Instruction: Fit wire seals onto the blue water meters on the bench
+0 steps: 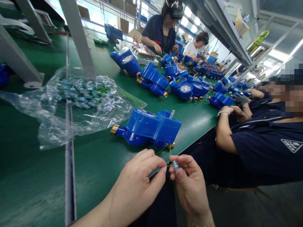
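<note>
A blue water meter (pixel 151 127) with brass ends lies on the green bench (pixel 101 164) just ahead of my hands. A thin green wire (pixel 163 149) runs from its near brass fitting down to my fingers. My left hand (pixel 137 186) pinches the wire between thumb and forefinger. My right hand (pixel 189 183) is closed on a small grey-blue seal (pixel 175 165) that sits on the same wire. Both hands hover at the bench's near edge, fingertips almost touching.
A clear plastic bag (pixel 78 101) of several small blue seals and green wires lies left of the meter. More blue meters (pixel 153 78) stand further along the bench. A person in dark blue (pixel 260 145) sits close on my right; other people work beyond. Grey frame posts (pixel 78 37) rise at left.
</note>
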`<state>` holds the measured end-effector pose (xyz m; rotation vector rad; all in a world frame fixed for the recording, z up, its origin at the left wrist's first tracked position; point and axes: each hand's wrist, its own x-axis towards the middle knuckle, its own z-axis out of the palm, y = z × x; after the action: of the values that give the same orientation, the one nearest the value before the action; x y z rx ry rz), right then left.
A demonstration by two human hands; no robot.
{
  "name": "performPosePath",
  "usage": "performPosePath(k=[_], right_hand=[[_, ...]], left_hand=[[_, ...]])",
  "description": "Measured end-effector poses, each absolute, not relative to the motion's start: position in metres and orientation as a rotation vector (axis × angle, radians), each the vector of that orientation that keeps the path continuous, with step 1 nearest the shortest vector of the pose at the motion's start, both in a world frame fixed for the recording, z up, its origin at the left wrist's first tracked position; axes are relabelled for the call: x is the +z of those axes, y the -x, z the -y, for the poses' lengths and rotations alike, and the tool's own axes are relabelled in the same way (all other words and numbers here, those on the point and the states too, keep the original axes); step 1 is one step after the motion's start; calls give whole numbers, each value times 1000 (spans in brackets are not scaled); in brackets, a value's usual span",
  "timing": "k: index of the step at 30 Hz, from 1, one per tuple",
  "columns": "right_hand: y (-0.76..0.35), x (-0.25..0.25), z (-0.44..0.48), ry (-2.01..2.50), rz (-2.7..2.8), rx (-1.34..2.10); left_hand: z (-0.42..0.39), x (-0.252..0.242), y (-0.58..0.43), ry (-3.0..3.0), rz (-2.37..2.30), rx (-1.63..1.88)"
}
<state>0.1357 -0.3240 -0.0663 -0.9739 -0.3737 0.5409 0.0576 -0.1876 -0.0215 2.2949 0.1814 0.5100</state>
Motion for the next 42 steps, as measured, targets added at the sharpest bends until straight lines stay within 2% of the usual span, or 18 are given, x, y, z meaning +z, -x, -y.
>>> performPosePath(k=[6, 14, 18, 23, 30, 42], right_hand=[[-134, -69, 325, 1031, 421, 517], [-133, -67, 330, 1335, 509, 376], [-131, -66, 330, 1318, 525, 374], [-130, -71, 325, 1222, 490, 412], [-132, -65, 326, 1350, 623, 328], [-151, -58, 329, 1435, 987, 80]], left_hand=[[188, -22, -57, -2299, -174, 504], [190, -20, -57, -2337, -159, 517], [190, -21, -59, -2327, -145, 496], [189, -29, -59, -2147, -199, 336], [187, -38, -59, -1806, -211, 235], [181, -21, -68, -1618, -157, 94]])
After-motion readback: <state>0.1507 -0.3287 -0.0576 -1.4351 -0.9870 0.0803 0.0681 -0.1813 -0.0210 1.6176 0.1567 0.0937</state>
